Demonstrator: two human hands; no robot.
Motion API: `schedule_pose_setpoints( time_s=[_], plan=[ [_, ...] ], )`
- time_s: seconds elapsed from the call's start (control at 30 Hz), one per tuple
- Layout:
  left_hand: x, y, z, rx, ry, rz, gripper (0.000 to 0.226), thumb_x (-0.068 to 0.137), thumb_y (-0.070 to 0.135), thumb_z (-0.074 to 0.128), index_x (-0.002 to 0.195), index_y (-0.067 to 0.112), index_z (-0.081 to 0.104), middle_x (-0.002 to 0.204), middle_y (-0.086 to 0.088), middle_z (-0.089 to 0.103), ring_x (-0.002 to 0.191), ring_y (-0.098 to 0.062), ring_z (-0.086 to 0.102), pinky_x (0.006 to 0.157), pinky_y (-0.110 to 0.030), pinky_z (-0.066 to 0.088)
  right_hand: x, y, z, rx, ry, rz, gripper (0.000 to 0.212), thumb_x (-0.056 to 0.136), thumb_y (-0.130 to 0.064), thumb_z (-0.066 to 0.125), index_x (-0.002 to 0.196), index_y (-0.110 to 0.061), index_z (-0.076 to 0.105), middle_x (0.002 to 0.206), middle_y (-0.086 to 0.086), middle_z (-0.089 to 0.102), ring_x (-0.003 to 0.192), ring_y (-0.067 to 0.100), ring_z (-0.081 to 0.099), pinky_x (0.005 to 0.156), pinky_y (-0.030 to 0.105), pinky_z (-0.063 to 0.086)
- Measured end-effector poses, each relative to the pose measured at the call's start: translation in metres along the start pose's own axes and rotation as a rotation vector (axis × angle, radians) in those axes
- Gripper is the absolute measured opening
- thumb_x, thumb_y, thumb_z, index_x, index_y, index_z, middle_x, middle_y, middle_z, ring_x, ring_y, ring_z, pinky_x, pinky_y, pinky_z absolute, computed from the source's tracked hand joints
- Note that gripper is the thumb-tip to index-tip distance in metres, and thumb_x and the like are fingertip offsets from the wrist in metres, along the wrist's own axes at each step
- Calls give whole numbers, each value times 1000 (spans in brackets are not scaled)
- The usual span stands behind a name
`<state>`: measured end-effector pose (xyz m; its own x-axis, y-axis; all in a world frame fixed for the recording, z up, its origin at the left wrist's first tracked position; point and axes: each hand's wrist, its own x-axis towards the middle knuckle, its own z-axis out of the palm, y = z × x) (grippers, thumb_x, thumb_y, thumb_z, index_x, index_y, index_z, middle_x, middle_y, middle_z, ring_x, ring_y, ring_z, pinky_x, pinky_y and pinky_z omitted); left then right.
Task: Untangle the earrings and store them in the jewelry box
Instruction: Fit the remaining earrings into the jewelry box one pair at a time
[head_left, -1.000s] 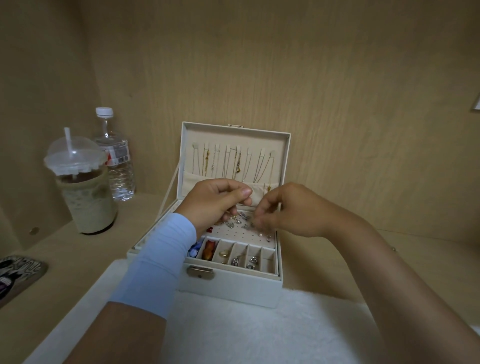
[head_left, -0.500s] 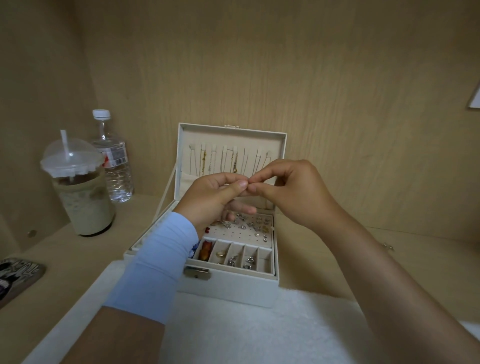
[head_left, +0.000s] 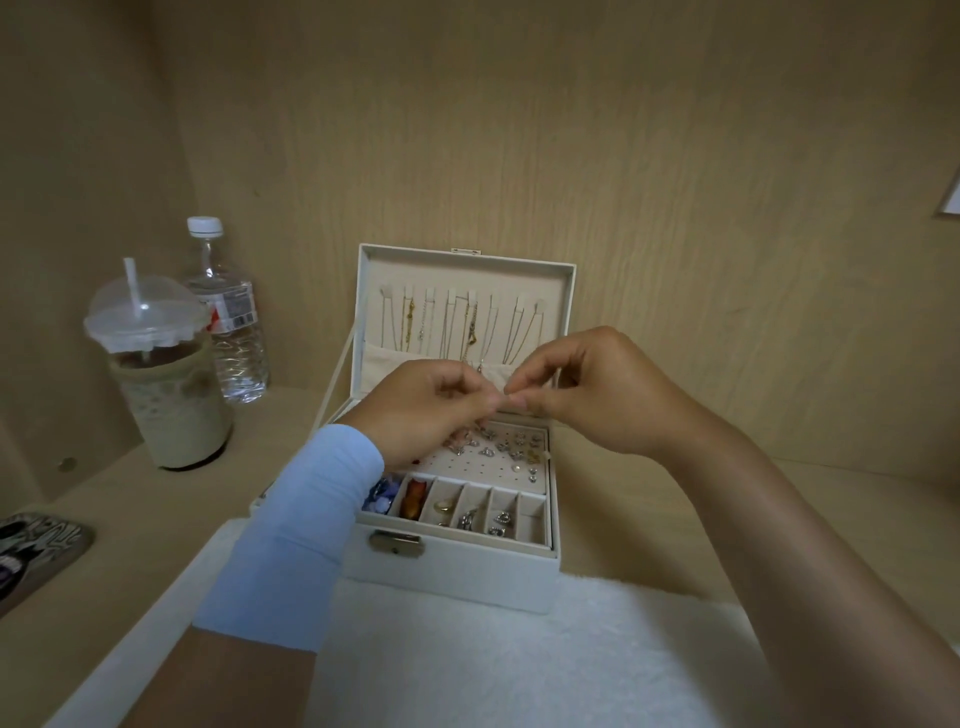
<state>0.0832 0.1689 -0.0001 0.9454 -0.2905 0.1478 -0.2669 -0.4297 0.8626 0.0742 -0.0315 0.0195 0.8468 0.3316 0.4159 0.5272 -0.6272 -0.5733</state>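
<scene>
Half a second ago our fingertips had just met above the box, and a second ago both hands were down on the stud panel. Now they hold the same raised pose, a little nearer the lid. The left hand (head_left: 426, 410) and right hand (head_left: 597, 395) each have the fingers curled and the thumb and forefinger pressed tip to tip. We judge they pinch one earring between them, though it is too small to make out. That suggests we have lifted a piece out and are working it free, with the storing not yet done.

Under the hands the jewelry box (head_left: 452, 577) stands open. The other earrings (head_left: 514, 449) are scattered on the stud panel (head_left: 488, 467), and more pieces lie in the front compartments (head_left: 478, 512). Necklaces (head_left: 467, 322) hang inside the lid.

The box sits at the back edge of a white fluffy mat (head_left: 493, 665) on a pale wooden desktop (head_left: 727, 509), enclosed by wood-grain walls. Towards the back left corner stand an iced drink cup (head_left: 166, 374) and a water bottle (head_left: 234, 332) just behind it. A dark patterned object (head_left: 36, 551) lies at the left edge.
</scene>
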Motion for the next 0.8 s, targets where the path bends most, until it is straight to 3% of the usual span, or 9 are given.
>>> schedule_pose_setpoints(
  time_s=[0.1, 0.2, 0.33, 0.43, 0.67, 0.8],
  plan=[
    [-2, -4, -4, 285, -18, 74, 3, 81, 30, 77, 84, 31, 76, 83, 16, 71, 75, 7, 60, 73, -17, 43, -2, 1, 0, -205, -217, 66, 7, 79, -23, 84, 84, -27, 81, 75, -17, 73, 66, -11, 59, 61, 7, 39],
    [-5, -1, 0, 397, -85, 81, 7, 79, 28, 78, 84, 33, 76, 75, 20, 67, 68, 10, 57, 68, -13, 42, -3, 0, 7, -305, -304, 123, 8, 77, -28, 85, 83, -31, 81, 75, -18, 72, 60, -11, 56, 61, 13, 39],
    [-5, -2, 6, 494, -101, 83, 9, 79, 30, 77, 87, 34, 77, 78, 20, 67, 72, 6, 58, 65, -12, 41, -4, -2, 9, -381, -313, 144, 9, 75, -33, 84, 82, -35, 79, 76, -20, 71, 71, -6, 61, 70, 24, 51],
    [-4, -5, 8, 510, -128, 59, 9, 79, 29, 77, 87, 33, 78, 85, 17, 70, 77, 4, 61, 72, -15, 47, -5, -4, 9, -430, -305, 131, 7, 76, -32, 83, 81, -36, 79, 78, -20, 71, 78, -4, 63, 76, 25, 53],
    [-4, -6, 10, 508, -141, 64, 7, 81, 28, 75, 85, 33, 78, 87, 16, 71, 67, 7, 58, 68, -15, 45, -6, -8, 10, -511, -319, 118, 7, 78, -29, 80, 82, -35, 78, 78, -21, 71, 79, -3, 63, 77, 29, 56],
    [-4, -7, 11, 472, -165, 81, 13, 82, 22, 74, 86, 33, 79, 89, 16, 71, 82, 1, 62, 83, -20, 51, -6, -11, 13, -565, -329, 81, 7, 78, -31, 79, 84, -34, 78, 78, -19, 71, 79, -1, 63, 76, 30, 56]
  ],
)
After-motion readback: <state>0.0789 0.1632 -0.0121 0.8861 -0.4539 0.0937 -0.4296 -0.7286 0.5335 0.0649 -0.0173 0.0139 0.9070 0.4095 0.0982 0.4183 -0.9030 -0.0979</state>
